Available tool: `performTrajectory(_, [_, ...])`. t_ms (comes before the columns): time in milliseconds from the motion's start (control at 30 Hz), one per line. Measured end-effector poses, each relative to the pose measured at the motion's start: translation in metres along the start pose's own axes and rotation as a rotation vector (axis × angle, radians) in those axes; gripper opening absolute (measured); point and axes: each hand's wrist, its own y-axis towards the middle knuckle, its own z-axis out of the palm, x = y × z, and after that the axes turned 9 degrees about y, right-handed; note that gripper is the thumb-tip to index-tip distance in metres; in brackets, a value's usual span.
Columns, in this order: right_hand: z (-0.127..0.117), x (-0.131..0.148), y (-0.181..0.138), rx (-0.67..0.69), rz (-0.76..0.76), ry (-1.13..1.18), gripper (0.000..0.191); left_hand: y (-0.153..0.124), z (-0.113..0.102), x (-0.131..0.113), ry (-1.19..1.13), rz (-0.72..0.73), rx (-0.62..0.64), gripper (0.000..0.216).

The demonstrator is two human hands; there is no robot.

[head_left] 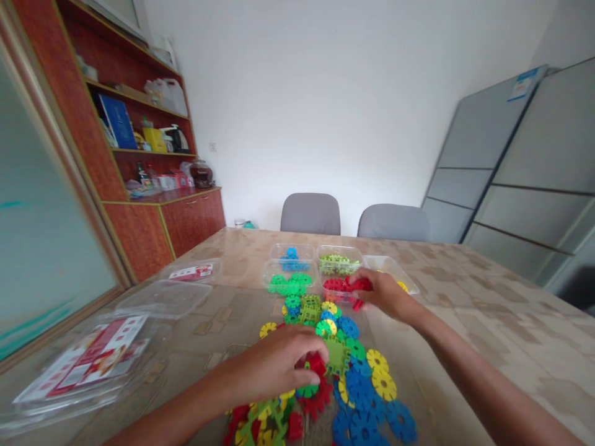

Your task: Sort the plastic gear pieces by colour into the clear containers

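Observation:
A heap of coloured plastic gear pieces (353, 378) lies on the table in front of me: red, blue, yellow and green. My left hand (279, 365) rests on the heap with fingers curled round a red gear piece (317, 365). My right hand (383, 291) reaches forward over a clear tub of red pieces (337, 286) and pinches a red piece (361, 284) at its rim. Beside it stand clear tubs of green pieces (289, 285), blue pieces (292, 255) and light green pieces (339, 263).
Clear lids and trays with printed cards (93, 356) lie at the left of the table (488, 310). Another clear tub (395, 269) sits behind my right hand. Two grey chairs (310, 214) stand at the far side. A wooden cabinet (153, 210) is at the left.

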Motion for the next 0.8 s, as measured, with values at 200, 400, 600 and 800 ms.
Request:
performTrajectory(200, [0.021,-0.018,0.075,-0.178,0.042,0.001,0.010,-0.004,-0.002,0.004,-0.003,0.008,-0.002,0.021])
performTrajectory(400, [0.019,-0.030,0.077,-0.157,0.015,-0.082,0.015,-0.003,-0.007,0.007,-0.016,-0.024,0.019,0.023])
performTrajectory(600, [-0.007,-0.041,0.051,-0.168,-0.043,-0.120,0.029,0.000,-0.001,0.009,-0.028,-0.020,-0.006,0.022])
performTrajectory(800, [-0.017,-0.048,0.043,-0.205,-0.106,-0.181,0.042,0.017,-0.002,0.016,-0.089,-0.018,-0.083,0.019])
